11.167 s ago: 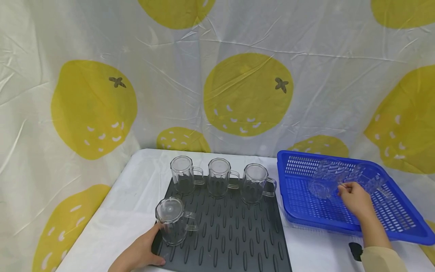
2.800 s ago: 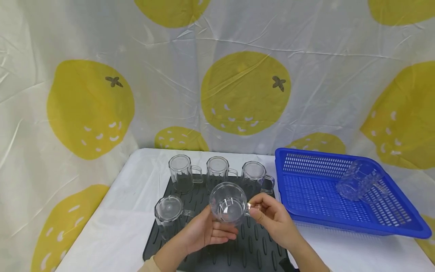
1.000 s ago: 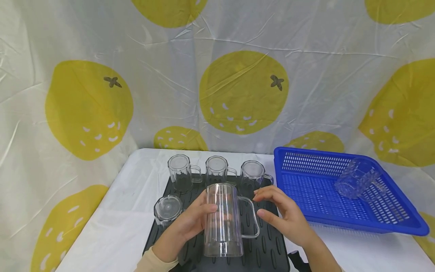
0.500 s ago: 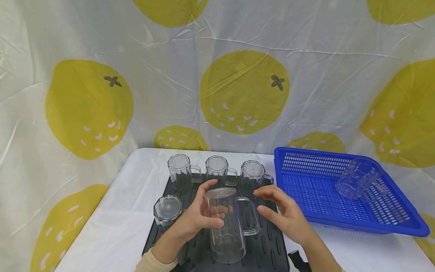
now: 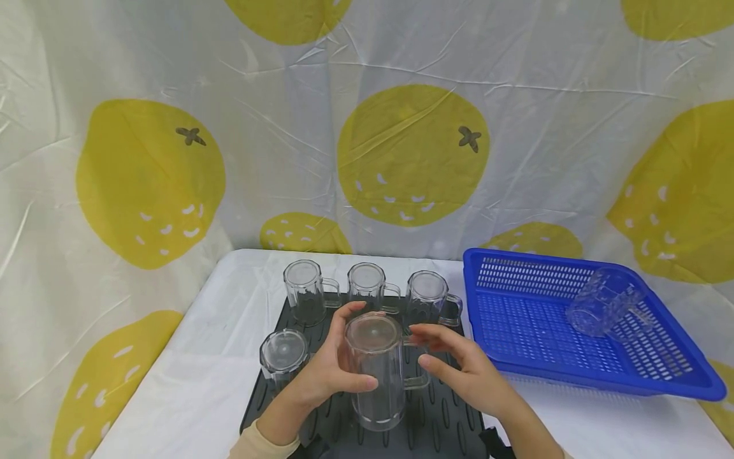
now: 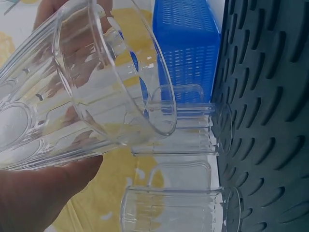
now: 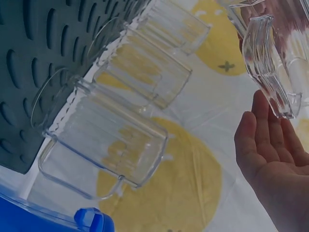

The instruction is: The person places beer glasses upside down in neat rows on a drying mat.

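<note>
In the head view my left hand (image 5: 325,376) grips a clear ribbed mug (image 5: 378,398) round its body, thumb in front, base up. In the left wrist view its rim points towards the dark grey ridged mat (image 6: 270,116) with a gap between them. My right hand (image 5: 467,370) is by the mug's handle (image 5: 417,381), fingers parted; the right wrist view has these fingers (image 7: 263,128) extended right below the handle. Along the mat's far edge stand three upside-down mugs (image 5: 304,293), (image 5: 366,287), (image 5: 427,294). Another mug (image 5: 283,354) stands at its left, partly hidden by my left wrist.
On the right of the white-covered table (image 5: 218,331) is a blue perforated basket (image 5: 602,384), close to the mat's right edge. One clear mug (image 5: 596,305) lies on its side in it. A lemon-print curtain (image 5: 275,140) hangs behind.
My right hand has brought a mug from the basket to over the mat. The left hand took its body, and it was turned from mouth up to base up. The right hand let go of the handle.
</note>
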`<state>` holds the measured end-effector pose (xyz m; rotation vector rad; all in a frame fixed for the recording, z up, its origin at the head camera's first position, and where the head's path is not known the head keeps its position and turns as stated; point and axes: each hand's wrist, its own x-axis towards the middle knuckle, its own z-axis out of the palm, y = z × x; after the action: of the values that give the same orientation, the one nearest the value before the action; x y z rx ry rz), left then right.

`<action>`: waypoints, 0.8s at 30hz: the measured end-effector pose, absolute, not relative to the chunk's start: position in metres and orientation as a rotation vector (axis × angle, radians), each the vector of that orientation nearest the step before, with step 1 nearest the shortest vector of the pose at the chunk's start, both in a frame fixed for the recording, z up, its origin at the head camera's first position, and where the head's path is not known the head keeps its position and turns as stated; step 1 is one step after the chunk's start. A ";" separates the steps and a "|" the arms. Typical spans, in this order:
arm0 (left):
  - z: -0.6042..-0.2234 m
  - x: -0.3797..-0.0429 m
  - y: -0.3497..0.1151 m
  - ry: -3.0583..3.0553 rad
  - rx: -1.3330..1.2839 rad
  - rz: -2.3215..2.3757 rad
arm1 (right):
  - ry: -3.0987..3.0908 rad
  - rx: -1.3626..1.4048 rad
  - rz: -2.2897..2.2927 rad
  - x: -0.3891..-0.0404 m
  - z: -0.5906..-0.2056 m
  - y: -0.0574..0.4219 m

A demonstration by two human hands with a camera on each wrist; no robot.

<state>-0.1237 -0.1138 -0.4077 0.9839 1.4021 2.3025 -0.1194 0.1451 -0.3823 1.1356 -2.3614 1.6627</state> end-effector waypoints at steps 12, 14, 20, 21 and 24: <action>-0.411 -0.128 -0.114 1.477 1.204 2.238 | -2.433 1.094 1.711 -0.118 -0.384 0.142; -0.411 -0.128 -0.115 1.493 1.231 2.225 | -2.430 1.102 1.705 -0.118 -0.385 0.141; -0.411 -0.129 -0.114 1.555 1.296 2.186 | -2.428 1.144 1.699 -0.118 -0.386 0.140; -0.412 -0.129 -0.114 1.566 1.305 2.181 | -2.430 1.150 1.699 -0.118 -0.386 0.140; -0.412 -0.129 -0.114 1.590 1.320 2.171 | -2.433 1.166 1.695 -0.119 -0.387 0.140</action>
<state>-0.1294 -0.1137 -0.4117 1.3199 1.5902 2.1705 -0.1191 0.1400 -0.3871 1.1665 -2.4332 1.6945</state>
